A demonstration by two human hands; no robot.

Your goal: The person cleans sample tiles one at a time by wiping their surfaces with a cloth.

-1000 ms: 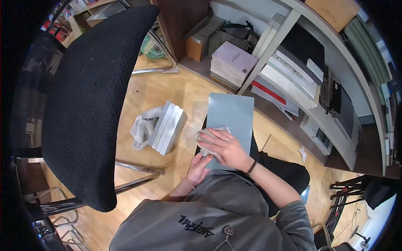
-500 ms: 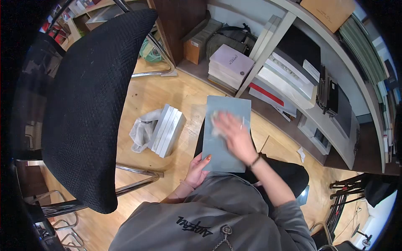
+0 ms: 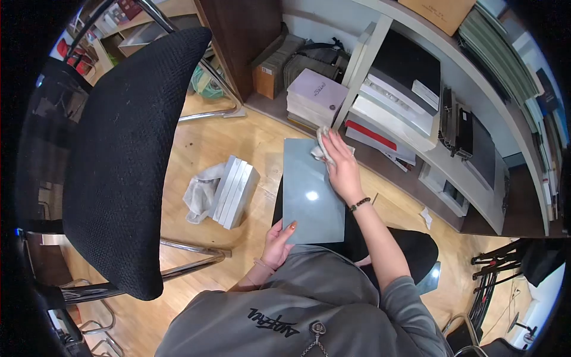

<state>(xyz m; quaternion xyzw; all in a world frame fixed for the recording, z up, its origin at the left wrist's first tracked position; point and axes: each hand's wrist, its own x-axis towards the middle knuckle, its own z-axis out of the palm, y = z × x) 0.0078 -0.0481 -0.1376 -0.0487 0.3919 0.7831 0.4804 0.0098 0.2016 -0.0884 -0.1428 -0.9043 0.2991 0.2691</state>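
A flat grey-blue rectangular panel (image 3: 312,202) lies over my lap, with a bright light reflection at its middle. My left hand (image 3: 278,243) grips its lower left edge, thumb on top. Near the panel's upper right corner, my right hand (image 3: 343,165) presses a crumpled whitish cloth (image 3: 321,152) against it. Left of the panel, several silvery boxes or blocks (image 3: 233,193) stand side by side on the floor, touching a second greyish-white cloth (image 3: 201,194).
A black mesh chair (image 3: 125,160) with chrome legs fills the left side. Ahead and to the right stands a shelf unit (image 3: 416,157) with books, folders and boxes. A paper scrap (image 3: 426,218) lies on the floor; another shiny panel (image 3: 430,278) shows beside my right leg.
My right hand has moved with the cloth from the panel's lower left part up to its upper right corner. My left hand stays at the lower left edge. The view has shifted slightly.
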